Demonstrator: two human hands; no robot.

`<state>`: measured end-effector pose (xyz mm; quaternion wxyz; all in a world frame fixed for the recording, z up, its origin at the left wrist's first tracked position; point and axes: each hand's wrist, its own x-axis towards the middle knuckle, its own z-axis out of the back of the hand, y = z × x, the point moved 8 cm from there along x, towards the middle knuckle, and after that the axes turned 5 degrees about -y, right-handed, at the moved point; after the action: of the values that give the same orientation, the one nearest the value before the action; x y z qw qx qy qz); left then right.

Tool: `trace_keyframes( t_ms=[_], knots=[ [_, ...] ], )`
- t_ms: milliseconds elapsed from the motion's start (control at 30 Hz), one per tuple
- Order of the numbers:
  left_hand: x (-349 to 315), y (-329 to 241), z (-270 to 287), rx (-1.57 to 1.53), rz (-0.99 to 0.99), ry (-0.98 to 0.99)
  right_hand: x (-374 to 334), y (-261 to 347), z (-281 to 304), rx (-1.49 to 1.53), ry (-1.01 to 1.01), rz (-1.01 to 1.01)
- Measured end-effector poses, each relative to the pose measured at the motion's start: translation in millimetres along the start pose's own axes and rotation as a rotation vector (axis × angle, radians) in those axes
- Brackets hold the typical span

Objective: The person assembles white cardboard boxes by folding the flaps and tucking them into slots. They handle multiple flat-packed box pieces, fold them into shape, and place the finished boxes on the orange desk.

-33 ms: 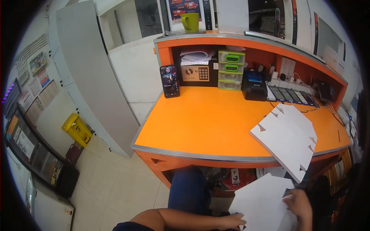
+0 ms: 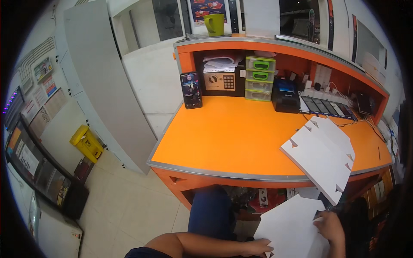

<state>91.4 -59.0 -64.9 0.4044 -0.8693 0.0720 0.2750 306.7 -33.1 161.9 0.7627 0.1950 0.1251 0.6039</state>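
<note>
White sheet: The notched piece lies between a person's two hands, in front of the table and below its front edge, its near end cut off by the bottom of the view.

Left hand: Fingers close on the sheet's left edge, thumb side uppermost, beside a small notch; how far they reach underneath cannot be told.

Right hand: Fingers bend tightly in a pinch at the right edge, next to a dark notch. Uneven pulling between the two hands could crease the sheet or start a tear at this cut, likely its weakest point.

White stack: Similar notched pieces rest at a slant on the table's right side, one corner jutting past the front edge near the right hand. A raised wrist or elbow could knock that overhang, sending pieces sliding to the floor; whether the sheet touches it cannot be told.

Flat devices: A row lies just behind the stack, with loose cables close by. A backward shove of the stack could snag them.

Propped phone: It stands nearly upright at the table's far left, its support unclear. A hard bump to the table could topple it.
</note>
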Motion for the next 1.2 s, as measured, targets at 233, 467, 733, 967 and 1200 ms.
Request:
trace_keyframes(
  t_ms=[233, 467, 733, 967, 1200],
  knots=[
    [24.1, 26.9, 38.5, -0.025, -0.079, -0.087, 63.9, -99.6, -120.2, -0.348, 0.253, -0.142],
    [20.9, 27.4, 35.7, -0.111, 0.016, -0.121, 79.7, -118.9, -178.8, -0.38, 0.359, -0.13],
    [7.2, 40.2, 20.4, -0.276, 0.199, 0.208, 73.3, -117.8, -173.9, -0.302, 0.309, -0.073],
    [-58.2, -79.0, 85.1, 0.54, -0.174, 0.01, 66.4, -110.3, -171.1, -0.177, 0.235, -0.052],
    [-17.5, -68.8, 153.7, 0.245, -0.346, -0.567, 65.4, -94.4, -148.6, -0.081, 0.282, -0.223]
  ],
)
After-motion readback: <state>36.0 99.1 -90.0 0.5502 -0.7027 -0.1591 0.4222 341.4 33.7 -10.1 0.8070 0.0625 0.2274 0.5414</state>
